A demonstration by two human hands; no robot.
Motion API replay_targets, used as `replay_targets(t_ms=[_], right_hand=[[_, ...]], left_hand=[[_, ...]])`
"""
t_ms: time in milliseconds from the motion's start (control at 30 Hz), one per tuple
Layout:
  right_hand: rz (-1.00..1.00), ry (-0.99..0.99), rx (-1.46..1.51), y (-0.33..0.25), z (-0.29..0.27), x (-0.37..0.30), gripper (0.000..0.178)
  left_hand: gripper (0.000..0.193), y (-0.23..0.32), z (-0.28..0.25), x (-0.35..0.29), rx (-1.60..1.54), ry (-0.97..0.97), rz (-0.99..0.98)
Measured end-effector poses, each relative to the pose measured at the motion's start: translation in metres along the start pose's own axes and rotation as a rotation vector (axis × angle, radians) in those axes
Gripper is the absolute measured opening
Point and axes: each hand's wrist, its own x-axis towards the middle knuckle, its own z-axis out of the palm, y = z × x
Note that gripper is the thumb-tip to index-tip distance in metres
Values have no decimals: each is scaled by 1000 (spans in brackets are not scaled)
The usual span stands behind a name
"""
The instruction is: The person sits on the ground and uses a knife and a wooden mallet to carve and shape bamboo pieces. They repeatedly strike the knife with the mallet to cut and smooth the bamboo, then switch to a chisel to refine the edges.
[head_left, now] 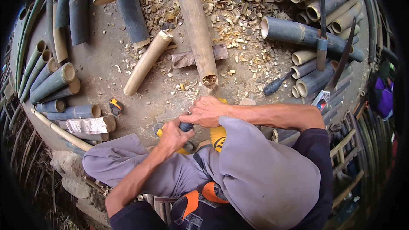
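Observation:
A long tan bamboo pole [197, 25] runs toward me from the far side, resting on a reddish-brown block [183, 59]. Shavings lie inside its open near end. Just in front of that end, my right hand [207, 111] is closed with curled fingers; what it grips is hidden under them. My left hand [174, 136] wraps round a tool's dark handle [186, 126], right beside the right hand. The tool's working end cannot be seen. My legs in grey trousers [264, 166] are bent on both sides, with yellow footwear [218, 136] below the hands.
A short bamboo piece [148, 62] and a yellow-black tape measure [115, 107] lie at left. At right are a dark-handled tool [273, 87], a long-bladed knife [321, 51], a saw [341, 68] and stacked bamboo [298, 34]. Shavings [238, 30] cover the far ground; more bamboo [55, 83] stands left.

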Motion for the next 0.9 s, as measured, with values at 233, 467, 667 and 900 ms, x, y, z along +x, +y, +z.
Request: replay_targets(t_ms=[233, 467, 667, 900], right_hand=[[161, 287, 211, -1, -15, 4, 26], [-139, -136, -153, 5, -2, -24, 18], [-456, 524, -254, -5, -29, -80, 47], [538, 829, 780, -7, -27, -115, 55]], left_hand=[[45, 74, -98, 40, 423, -321, -44], [50, 11, 52, -16, -226, 87, -81], [41, 21, 82, -36, -422, 176, -44], [58, 87, 65, 14, -400, 117, 646]])
